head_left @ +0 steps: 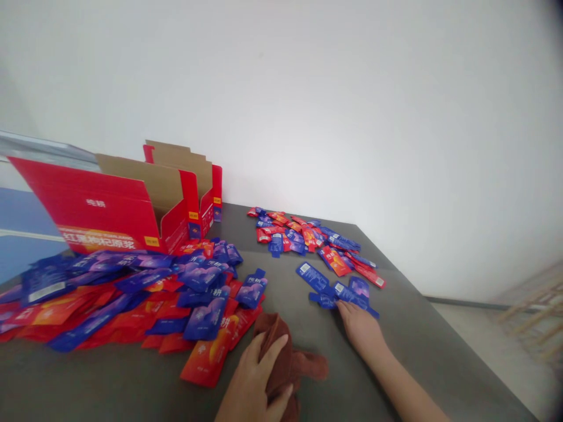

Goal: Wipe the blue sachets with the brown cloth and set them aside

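Bunched in my left hand is a brown cloth, held just above the grey table at the front middle, its loose end pointing right. My right hand reaches in from the lower right, with its fingertips on a small cluster of blue sachets; whether it pinches one is hidden. One more blue sachet lies beside that cluster. To the left of my left hand, a large heap of red and blue sachets spreads over the table, and an orange-red sachet lies at its near edge.
Two open red cartons stand behind the heap at the left. A second, looser spread of sachets lies toward the back of the grey table. A white wall rises behind; the table's right edge drops to the floor.
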`<state>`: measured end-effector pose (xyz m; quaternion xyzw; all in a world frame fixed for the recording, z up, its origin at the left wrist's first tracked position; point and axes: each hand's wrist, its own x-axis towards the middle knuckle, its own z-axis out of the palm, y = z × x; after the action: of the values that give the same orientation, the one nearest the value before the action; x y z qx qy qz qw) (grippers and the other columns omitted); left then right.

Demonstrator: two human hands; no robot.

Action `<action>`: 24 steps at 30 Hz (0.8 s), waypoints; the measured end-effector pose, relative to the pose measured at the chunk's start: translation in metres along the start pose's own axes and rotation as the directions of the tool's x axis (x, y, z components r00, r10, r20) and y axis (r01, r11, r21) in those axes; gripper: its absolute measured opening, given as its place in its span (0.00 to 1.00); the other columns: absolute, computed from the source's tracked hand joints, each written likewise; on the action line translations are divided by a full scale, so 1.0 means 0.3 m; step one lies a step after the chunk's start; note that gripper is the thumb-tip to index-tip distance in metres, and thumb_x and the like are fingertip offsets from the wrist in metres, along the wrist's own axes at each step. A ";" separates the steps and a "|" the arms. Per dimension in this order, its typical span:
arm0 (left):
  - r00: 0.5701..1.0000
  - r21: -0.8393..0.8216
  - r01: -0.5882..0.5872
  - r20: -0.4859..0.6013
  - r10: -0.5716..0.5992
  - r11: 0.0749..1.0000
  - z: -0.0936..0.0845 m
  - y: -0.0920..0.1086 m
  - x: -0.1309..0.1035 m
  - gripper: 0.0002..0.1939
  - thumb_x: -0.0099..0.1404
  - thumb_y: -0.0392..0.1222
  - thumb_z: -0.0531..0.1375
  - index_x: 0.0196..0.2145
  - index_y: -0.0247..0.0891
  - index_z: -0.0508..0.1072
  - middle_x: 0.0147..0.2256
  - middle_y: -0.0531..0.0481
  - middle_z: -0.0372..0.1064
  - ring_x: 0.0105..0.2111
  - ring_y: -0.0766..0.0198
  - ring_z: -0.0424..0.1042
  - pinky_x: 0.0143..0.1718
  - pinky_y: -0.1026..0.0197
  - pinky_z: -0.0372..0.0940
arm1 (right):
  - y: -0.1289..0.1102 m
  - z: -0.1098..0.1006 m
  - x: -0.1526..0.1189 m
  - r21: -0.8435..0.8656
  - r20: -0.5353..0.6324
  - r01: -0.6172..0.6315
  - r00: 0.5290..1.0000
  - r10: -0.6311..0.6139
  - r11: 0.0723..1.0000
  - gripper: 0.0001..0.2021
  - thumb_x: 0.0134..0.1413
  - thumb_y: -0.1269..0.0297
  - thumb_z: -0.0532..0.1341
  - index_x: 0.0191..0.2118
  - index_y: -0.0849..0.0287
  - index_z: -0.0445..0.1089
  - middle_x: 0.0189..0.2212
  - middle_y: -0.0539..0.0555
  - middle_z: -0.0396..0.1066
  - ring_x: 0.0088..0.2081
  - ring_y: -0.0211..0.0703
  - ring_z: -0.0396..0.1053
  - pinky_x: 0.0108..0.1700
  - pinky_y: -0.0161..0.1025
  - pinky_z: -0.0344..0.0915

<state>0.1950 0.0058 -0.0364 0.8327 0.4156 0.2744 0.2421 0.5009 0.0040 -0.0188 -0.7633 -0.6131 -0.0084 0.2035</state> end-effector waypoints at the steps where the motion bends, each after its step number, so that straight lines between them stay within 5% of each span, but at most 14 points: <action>1: 1.000 -0.028 0.018 -0.008 -0.019 0.999 0.003 0.005 0.005 0.33 0.56 0.35 0.60 0.61 0.43 0.65 0.61 0.35 0.59 0.62 0.44 0.61 0.58 0.43 0.63 | -0.013 -0.013 -0.003 0.038 -0.024 -0.046 0.999 0.047 0.998 0.16 0.57 0.76 0.54 0.47 0.60 0.75 0.48 0.62 0.76 0.50 0.51 0.73 0.55 0.50 0.65; 6: 0.993 -0.274 0.112 0.071 -0.096 0.955 0.028 0.085 0.077 0.31 0.60 0.32 0.55 0.61 0.44 0.64 0.64 0.40 0.55 0.64 0.54 0.56 0.63 0.49 0.55 | -0.136 -0.097 -0.028 0.385 -0.081 -0.263 0.945 0.316 0.885 0.22 0.63 0.55 0.50 0.49 0.64 0.74 0.46 0.66 0.76 0.47 0.58 0.73 0.51 0.53 0.66; 8: 0.992 -0.318 0.115 0.084 -0.093 0.941 0.033 0.127 0.109 0.30 0.61 0.36 0.57 0.62 0.43 0.64 0.66 0.40 0.51 0.66 0.52 0.51 0.65 0.46 0.50 | -0.216 -0.134 -0.051 0.553 -0.026 -0.267 0.941 0.337 0.789 0.25 0.61 0.49 0.51 0.49 0.64 0.74 0.45 0.62 0.77 0.46 0.54 0.74 0.49 0.48 0.68; 12: 0.983 -0.380 0.109 -0.095 -0.156 0.918 -0.004 0.181 0.131 0.29 0.68 0.50 0.52 0.64 0.39 0.60 0.70 0.40 0.40 0.70 0.50 0.37 0.67 0.39 0.37 | -0.376 -0.189 -0.122 0.799 0.170 -0.284 0.952 0.255 0.530 0.23 0.57 0.46 0.58 0.44 0.60 0.77 0.37 0.57 0.79 0.37 0.48 0.75 0.40 0.41 0.70; 14: 0.975 -0.564 0.119 -0.088 -0.203 0.817 -0.037 0.190 0.124 0.28 0.70 0.51 0.49 0.64 0.39 0.60 0.69 0.43 0.45 0.69 0.53 0.42 0.68 0.43 0.40 | -0.429 -0.192 -0.157 0.879 0.304 -0.352 0.934 0.190 0.323 0.20 0.53 0.47 0.62 0.41 0.59 0.79 0.33 0.55 0.79 0.33 0.47 0.74 0.39 0.40 0.69; 16: 0.960 -0.793 0.210 0.056 -0.275 0.572 -0.065 0.191 0.113 0.26 0.69 0.52 0.50 0.60 0.40 0.66 0.64 0.42 0.60 0.65 0.52 0.56 0.65 0.46 0.52 | -0.452 -0.171 -0.184 0.885 0.385 -0.409 0.912 0.143 0.224 0.20 0.51 0.47 0.64 0.39 0.59 0.79 0.29 0.53 0.78 0.30 0.46 0.73 0.37 0.41 0.69; 18: 0.928 -0.926 0.287 0.206 -0.310 0.244 -0.085 0.188 0.104 0.24 0.69 0.53 0.49 0.54 0.40 0.71 0.56 0.42 0.70 0.58 0.51 0.67 0.59 0.47 0.63 | -0.449 -0.126 -0.200 0.857 0.335 -0.374 0.927 0.170 0.355 0.21 0.55 0.46 0.61 0.40 0.59 0.79 0.30 0.54 0.78 0.32 0.48 0.74 0.39 0.43 0.70; 20: 0.901 -0.952 0.305 0.284 -0.328 0.012 -0.103 0.185 0.094 0.23 0.69 0.52 0.48 0.52 0.39 0.73 0.52 0.42 0.74 0.54 0.51 0.72 0.55 0.48 0.67 | -0.430 -0.058 -0.213 0.759 0.134 -0.232 0.970 0.202 0.608 0.20 0.59 0.49 0.57 0.43 0.57 0.78 0.42 0.59 0.77 0.44 0.53 0.73 0.51 0.50 0.67; 22: 0.871 -0.946 0.315 0.323 -0.370 -0.084 -0.124 0.186 0.084 0.23 0.70 0.52 0.47 0.52 0.40 0.73 0.50 0.43 0.75 0.51 0.52 0.74 0.54 0.49 0.68 | -0.410 0.024 -0.230 0.550 -0.069 -0.049 0.992 0.104 0.834 0.19 0.57 0.56 0.58 0.51 0.56 0.74 0.58 0.63 0.66 0.60 0.59 0.62 0.61 0.57 0.56; 24: 0.806 -0.923 0.338 0.384 -0.451 -0.181 -0.150 0.193 0.072 0.22 0.70 0.50 0.47 0.54 0.40 0.72 0.48 0.43 0.76 0.50 0.53 0.75 0.53 0.49 0.69 | -0.395 0.096 -0.247 0.321 -0.110 0.097 0.992 -0.064 0.942 0.26 0.51 0.65 0.61 0.58 0.55 0.68 0.66 0.65 0.53 0.65 0.64 0.53 0.61 0.60 0.55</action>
<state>0.2086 0.0004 0.0386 0.2223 0.3393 0.4261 0.8086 0.3644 -0.0362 -0.0292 -0.6922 -0.6260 0.0472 0.3560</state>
